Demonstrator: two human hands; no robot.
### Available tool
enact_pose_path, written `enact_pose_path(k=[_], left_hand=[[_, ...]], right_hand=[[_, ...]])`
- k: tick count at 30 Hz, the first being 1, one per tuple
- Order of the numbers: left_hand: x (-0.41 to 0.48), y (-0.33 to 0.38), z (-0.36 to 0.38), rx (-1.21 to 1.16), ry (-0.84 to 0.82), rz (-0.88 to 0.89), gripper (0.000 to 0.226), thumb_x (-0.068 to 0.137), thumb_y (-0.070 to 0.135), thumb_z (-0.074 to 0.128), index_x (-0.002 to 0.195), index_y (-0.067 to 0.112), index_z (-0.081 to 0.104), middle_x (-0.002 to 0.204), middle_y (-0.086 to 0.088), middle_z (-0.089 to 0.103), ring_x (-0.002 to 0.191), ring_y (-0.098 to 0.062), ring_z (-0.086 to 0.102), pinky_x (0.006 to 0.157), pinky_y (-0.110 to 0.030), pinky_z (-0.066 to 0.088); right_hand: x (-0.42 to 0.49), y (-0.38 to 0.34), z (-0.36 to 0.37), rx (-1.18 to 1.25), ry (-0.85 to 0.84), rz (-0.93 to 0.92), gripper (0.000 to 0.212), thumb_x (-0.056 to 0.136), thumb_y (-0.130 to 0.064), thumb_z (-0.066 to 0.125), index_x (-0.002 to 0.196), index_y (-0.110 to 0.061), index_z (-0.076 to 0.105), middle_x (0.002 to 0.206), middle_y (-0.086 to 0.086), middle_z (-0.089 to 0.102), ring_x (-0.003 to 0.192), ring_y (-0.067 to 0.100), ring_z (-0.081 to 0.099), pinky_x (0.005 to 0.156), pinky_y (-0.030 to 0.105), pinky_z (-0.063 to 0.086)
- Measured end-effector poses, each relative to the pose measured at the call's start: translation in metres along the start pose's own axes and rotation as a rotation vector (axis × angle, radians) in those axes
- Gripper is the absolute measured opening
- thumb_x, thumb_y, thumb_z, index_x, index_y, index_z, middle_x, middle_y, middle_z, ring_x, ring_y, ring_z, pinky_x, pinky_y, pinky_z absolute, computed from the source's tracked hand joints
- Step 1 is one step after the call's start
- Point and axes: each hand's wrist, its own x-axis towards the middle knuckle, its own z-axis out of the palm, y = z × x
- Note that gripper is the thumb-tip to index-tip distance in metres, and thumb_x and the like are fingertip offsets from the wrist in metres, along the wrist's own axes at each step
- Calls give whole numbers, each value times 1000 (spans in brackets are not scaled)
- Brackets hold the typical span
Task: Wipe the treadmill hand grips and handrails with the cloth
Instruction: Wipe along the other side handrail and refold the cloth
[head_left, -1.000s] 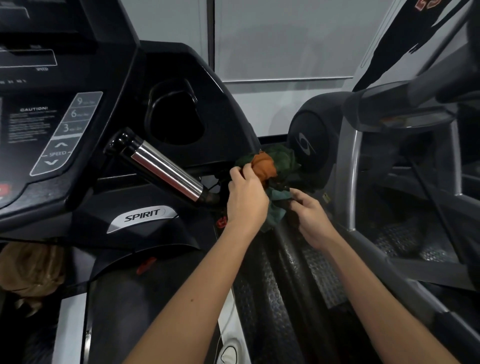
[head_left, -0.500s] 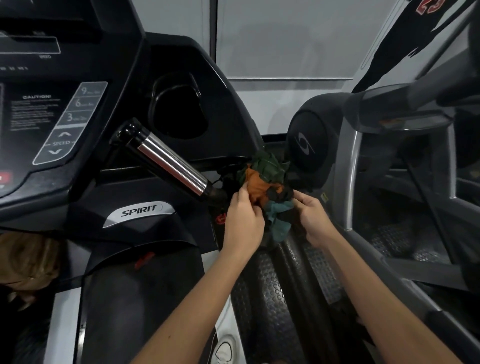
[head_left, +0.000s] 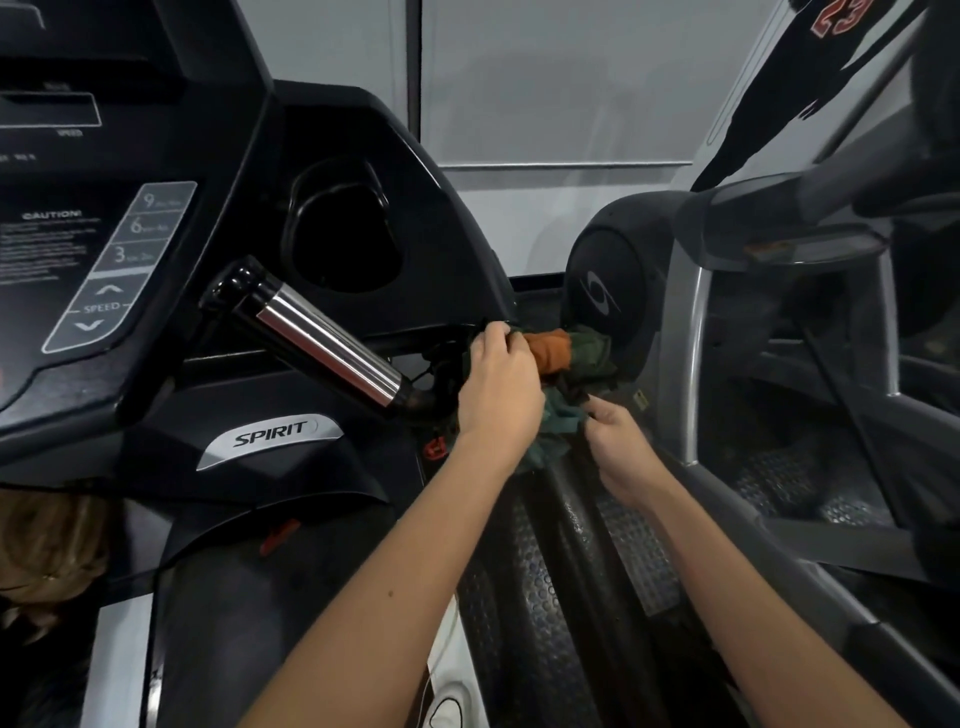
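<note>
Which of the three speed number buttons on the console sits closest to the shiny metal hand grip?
The "3" button, lowest of the stack, sits nearest the chrome hand grip.

One cloth (head_left: 563, 364) shows, bunched, green with an orange patch. Two hands are in view, a left hand (head_left: 498, 389) and a right hand (head_left: 618, 449), and two bare forearms lead to them. One chrome hand grip (head_left: 327, 345) juts from the treadmill console (head_left: 322, 130). One cup holder (head_left: 337, 228) is sunk in that console. One "SPIRIT" badge (head_left: 270, 439) sits below the grip. Three numbered speed keys (head_left: 140, 226) show, marked 9, 6 and 3, and under them two arrow keys (head_left: 98, 306). One round dark housing (head_left: 613, 291) stands at the right, on a second machine.
</note>
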Motion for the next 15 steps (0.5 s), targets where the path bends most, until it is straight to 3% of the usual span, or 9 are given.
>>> enact_pose_path(k=[3,6,11,15], left_hand=[[-3,-16,8,-217,130,16,44,91,1,44,135,2,45,139,-6,39,130,-20,37,105,-20,32],[-14,-26,13,-564,262,-105,39,90,-2,49,129,1,52,132,-6,50,122,-16,48,97,2,26],[-13,-23,17,-709,250,-275,41,92,-1,46,133,6,49,137,-5,47,127,-17,44,102,-14,29],[-21,-23,16,-739,229,-260,40,93,7,49,133,8,47,137,-5,46,126,-17,44,102,-18,32]], right_hand=[[-1,1,0,33,-4,9,30,95,1,40,93,-15,65,84,-4,73,84,10,68,81,24,55],[-1,0,0,28,-20,14,31,95,1,38,96,-15,64,96,1,70,93,14,66,88,28,52],[0,0,1,31,-13,28,32,96,2,37,97,-17,63,96,1,68,90,13,65,86,26,52],[-1,0,1,-6,-21,15,31,96,2,37,98,-13,63,98,5,69,93,17,65,89,30,51]])
